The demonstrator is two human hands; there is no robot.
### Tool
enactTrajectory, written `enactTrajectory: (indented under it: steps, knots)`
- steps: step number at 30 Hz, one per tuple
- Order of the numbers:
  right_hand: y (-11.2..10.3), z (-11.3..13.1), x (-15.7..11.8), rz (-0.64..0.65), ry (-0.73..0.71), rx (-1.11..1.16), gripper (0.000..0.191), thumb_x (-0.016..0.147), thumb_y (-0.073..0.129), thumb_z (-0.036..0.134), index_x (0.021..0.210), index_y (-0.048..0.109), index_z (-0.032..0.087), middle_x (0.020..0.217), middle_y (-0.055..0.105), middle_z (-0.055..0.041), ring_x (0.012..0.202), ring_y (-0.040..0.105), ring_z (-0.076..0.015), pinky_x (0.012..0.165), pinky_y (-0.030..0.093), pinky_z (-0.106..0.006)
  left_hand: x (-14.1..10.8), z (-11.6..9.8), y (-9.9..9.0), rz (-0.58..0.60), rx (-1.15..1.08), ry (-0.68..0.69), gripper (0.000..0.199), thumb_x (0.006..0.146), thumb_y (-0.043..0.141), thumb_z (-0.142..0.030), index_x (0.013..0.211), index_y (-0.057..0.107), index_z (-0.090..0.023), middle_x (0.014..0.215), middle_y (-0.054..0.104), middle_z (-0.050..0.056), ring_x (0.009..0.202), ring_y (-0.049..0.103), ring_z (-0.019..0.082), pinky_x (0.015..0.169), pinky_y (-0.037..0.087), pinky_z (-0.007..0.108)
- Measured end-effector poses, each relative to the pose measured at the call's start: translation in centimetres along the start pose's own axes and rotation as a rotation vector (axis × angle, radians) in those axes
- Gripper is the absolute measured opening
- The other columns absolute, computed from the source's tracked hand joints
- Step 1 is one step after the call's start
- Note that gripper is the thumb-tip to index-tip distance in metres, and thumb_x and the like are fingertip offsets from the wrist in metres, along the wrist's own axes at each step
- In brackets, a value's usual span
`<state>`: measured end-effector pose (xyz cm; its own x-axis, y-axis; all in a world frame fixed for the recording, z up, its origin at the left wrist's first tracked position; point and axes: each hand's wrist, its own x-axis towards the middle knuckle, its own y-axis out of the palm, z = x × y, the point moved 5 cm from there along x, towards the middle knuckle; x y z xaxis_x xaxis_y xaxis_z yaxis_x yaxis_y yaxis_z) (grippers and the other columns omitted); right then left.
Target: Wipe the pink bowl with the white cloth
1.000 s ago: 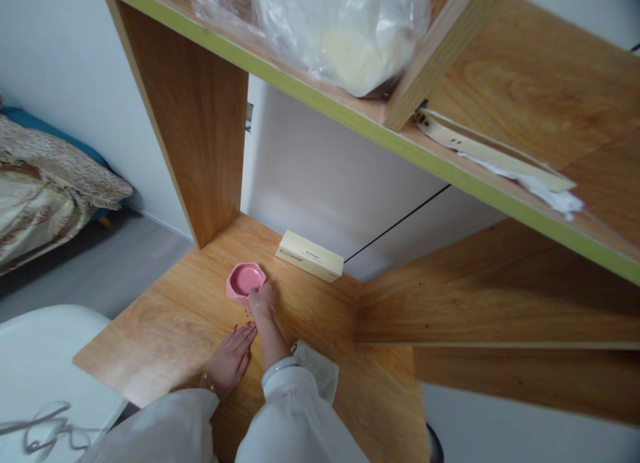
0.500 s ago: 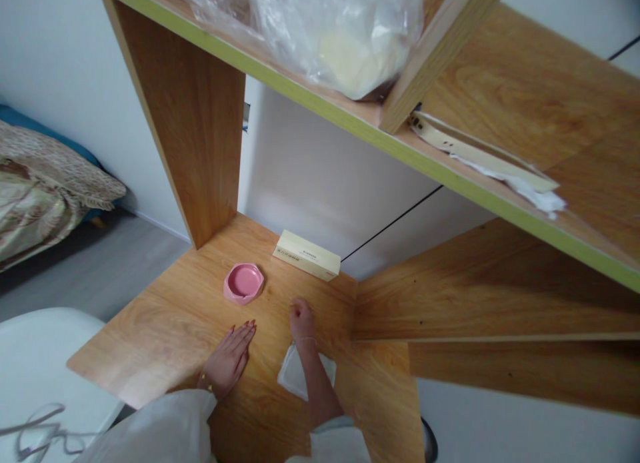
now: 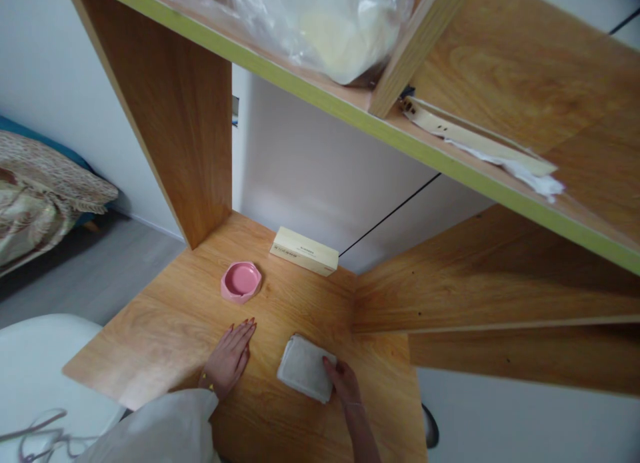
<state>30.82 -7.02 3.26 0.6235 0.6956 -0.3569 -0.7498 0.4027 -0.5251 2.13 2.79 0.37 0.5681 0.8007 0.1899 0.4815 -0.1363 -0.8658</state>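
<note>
Two hands of mine were at the wooden desk [image 3: 170, 323]. My left hand [image 3: 227, 362] lay flat on it, palm down, with the fingers straight and close together, and it held nothing. My right hand [image 3: 345, 383] was at the right edge of the folded cloth [image 3: 306, 368], with the fingers partly bent. A fingertip touched the top of the cloth, but I cannot tell if the other fingers pinched it from below.

The cloth, a pale grey one, lay flat on the right part of the desk, between my two hands. The pink dish [image 3: 241, 281] stood farther away, toward the far left corner, beyond the fingertips of my left hand, and it was apart from both hands. The cream box [image 3: 304, 251] lay along the far edge, to the right of the dish and not touching it.

Above the desk was a shelf [image 3: 285, 83] with a yellow-green front edge. On it were a clear plastic bag [image 3: 330, 33] and, to the right of the divider [image 3: 417, 50], a long pale strip [image 3: 475, 140] with some white crumpled paper [image 3: 533, 176] beside it.
</note>
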Motion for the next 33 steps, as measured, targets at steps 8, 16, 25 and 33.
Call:
enactTrajectory:
  steps: [8,16,25,33]
  knots:
    - [5.6,3.1,-1.0,0.189,0.003,0.243,0.041,0.053,0.067,0.06,0.066,0.056,0.022,0.062,0.061,-0.0014,0.062,0.059,-0.0184,0.055,0.047,-0.028,0.2,-0.5,-1.4,-0.006,-0.194,-0.079,0.044,0.094,0.034,-0.031,0.135,0.048,-0.022,0.134,0.057,0.008,0.125,0.05,0.02,0.109,0.035,0.044]
    - [13.6,8.0,-4.6,0.412,-0.079,0.466,0.041,0.06,0.068,0.059,0.071,0.052,0.022,0.065,0.061,0.0027,0.059,0.055,-0.0123,0.055,0.045,-0.023,-0.7,1.6,-4.8,-0.129,-0.866,-0.597,0.056,0.089,0.04,-0.054,0.133,0.045,-0.019,0.126,0.061,0.009,0.115,0.057,0.025,0.099,0.047,0.042]
    - [19.4,9.9,-4.1,0.419,-0.14,0.463,0.031,0.07,0.061,0.05,0.08,0.053,0.022,0.074,0.064,-0.0001,0.069,0.059,-0.0144,0.064,0.05,-0.026,-0.6,6.9,-9.1,-0.304,-0.897,-0.798,0.074,0.061,0.068,-0.064,0.118,0.057,-0.018,0.101,0.068,0.008,0.089,0.066,0.026,0.076,0.056,0.039]
    - [15.9,8.5,-3.9,0.123,-0.283,0.205,0.043,0.075,0.054,0.028,0.118,0.054,0.019,0.125,0.054,-0.0137,0.121,0.047,-0.0253,0.103,0.037,-0.044,-0.2,7.2,-9.8,-0.37,-0.159,-0.478,0.045,0.082,0.046,-0.048,0.113,0.059,-0.019,0.108,0.063,0.011,0.106,0.057,0.029,0.097,0.045,0.048]
